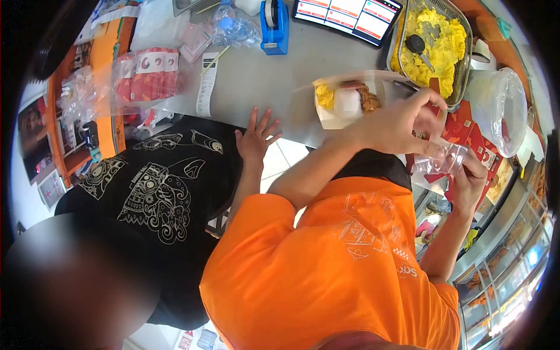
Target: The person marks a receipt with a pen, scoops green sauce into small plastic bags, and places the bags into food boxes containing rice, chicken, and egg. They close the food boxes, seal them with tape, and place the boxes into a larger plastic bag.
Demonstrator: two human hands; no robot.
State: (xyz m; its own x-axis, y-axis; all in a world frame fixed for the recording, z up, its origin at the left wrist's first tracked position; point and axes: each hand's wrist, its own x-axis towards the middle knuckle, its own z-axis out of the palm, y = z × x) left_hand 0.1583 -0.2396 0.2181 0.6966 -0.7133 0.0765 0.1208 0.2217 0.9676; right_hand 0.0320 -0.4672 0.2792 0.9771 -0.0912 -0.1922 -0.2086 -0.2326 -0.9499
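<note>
My left hand (402,125) reaches across to the right, with its fingers bent and slightly blurred, and its lower fingertips touch a small clear plastic container (440,158). From the other side, my right hand (469,178) grips that container between thumb and fingers. Its exact shape is hard to make out. Behind the hands are red printed cartons (459,125). Left of my left hand, an open paper food box (335,121) on the counter holds yellow food, a white rounded item and a brown fried piece. My left forearm passes just in front of the box.
A metal pan (465,79) of yellow food holds a black-ended utensil (415,44). A tablet (350,17), a blue tape dispenser (274,35), a receipt (206,87) and red packets (149,74) lie along the counter (251,79). At left, a co-worker's hand (255,140) rests at the counter edge.
</note>
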